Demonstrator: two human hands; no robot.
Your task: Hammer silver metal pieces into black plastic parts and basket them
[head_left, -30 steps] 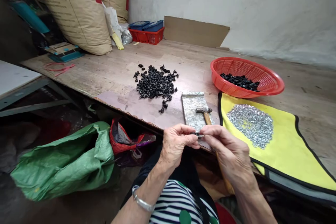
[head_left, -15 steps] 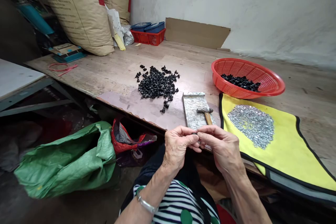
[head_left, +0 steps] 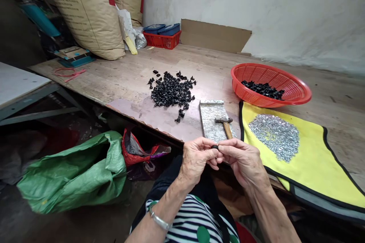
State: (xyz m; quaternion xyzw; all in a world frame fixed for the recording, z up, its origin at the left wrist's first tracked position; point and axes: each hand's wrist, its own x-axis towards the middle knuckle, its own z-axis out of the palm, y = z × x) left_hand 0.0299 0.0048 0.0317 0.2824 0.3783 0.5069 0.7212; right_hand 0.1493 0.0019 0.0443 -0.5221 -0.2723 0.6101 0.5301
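Both hands work just above the table's front edge. The left hand [head_left: 195, 160] and the right hand [head_left: 242, 160] meet with fingers closed narrowly, the fingertips of each pinching a small black piece [head_left: 215, 147] between them. A metal bracelet [head_left: 158, 220] circles the left wrist. Just beyond the hands, a small hammer [head_left: 224, 124] lies on a scuffed metal plate [head_left: 209, 119].

To the right, a yellow black-edged cloth [head_left: 302, 176] carries a heap of silvery bits [head_left: 273, 137]. Past it, a red mesh basket [head_left: 256, 100] holds black pieces [head_left: 264, 89], and a looser pile of black parts [head_left: 171, 90] sits on the wooden table [head_left: 199, 60]. Below the table's edge slump a green woven sack [head_left: 76, 174] and a red plastic bag [head_left: 131, 155].

Farthest off, large paper sacks [head_left: 85, 11] lean on the wall, their red-marked print too small to read, near a red crate [head_left: 162, 41] topped by blue trays [head_left: 162, 29].
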